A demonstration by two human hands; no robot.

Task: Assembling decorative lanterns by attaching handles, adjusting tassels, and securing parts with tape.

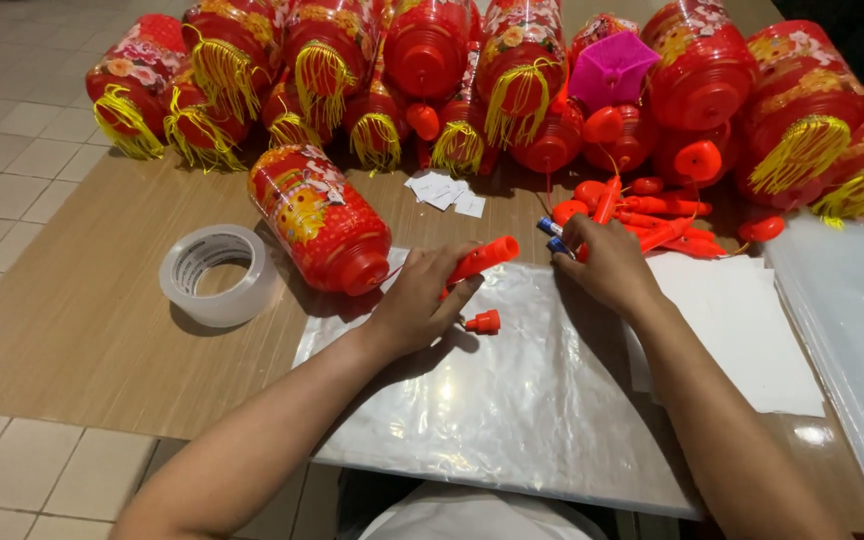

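Head view: our left hand clamps the orange tube, our right hand pinches blue batteries; we should line them up squarely.

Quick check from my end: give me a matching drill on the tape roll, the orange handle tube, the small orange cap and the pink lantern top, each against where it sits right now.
Things:
1. tape roll
2. orange handle tube
3. small orange cap
4. pink lantern top

Places:
A. among the red lanterns at the far edge of the table
B. held in the left hand
C. flat on the bare wooden table, left of the plastic sheet
D. lying loose on the plastic sheet, beside the left hand

Pairs: 1-C, 2-B, 3-D, 4-A
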